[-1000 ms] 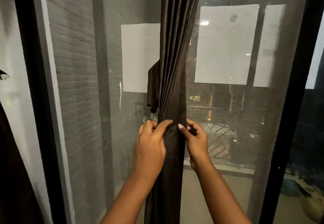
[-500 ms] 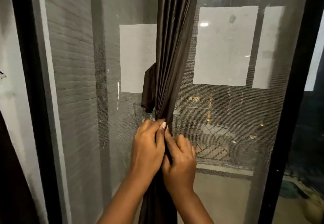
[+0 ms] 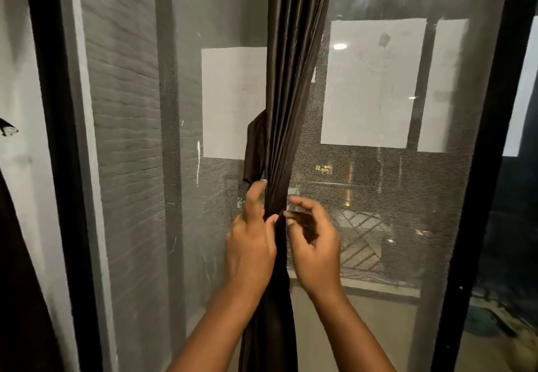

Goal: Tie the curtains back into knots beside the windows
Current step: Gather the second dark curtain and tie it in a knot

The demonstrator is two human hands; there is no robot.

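**A:** Dark brown curtain [image 3: 286, 86], gathered into one long pleated rope, hanging straight down the middle in front of the mesh screen [image 3: 378, 197] of the window.

**B:** And both hands are on it, or near it?

**A:** Left hand [image 3: 250, 243] is on it for sure. Fingers curled round the left side of the bundle, thumb pressing across the front folds, so the cloth is pinched tight at about mid-height. Below that grip the fabric drops between the two forearms and out of the bottom of the view.

**B:** The right?

**A:** Right hand [image 3: 316, 248] sits just beside the bundle on its right. Fingers bent, index finger and thumb reaching toward the cloth, tips right at its edge. I cannot tell if they actually have a fold pinched or are only touching it.

**B:** Anything above the grip?

**A:** A loose flap of the same fabric [image 3: 254, 150] sticks out on the left, just above the left hand. No finished knot visible.

**B:** Surroundings?

**A:** Black window frame [image 3: 61, 167] left, another black upright [image 3: 480, 197] right, grey brick wall [image 3: 122, 138] behind the mesh, pale panels [image 3: 372, 86] beyond.
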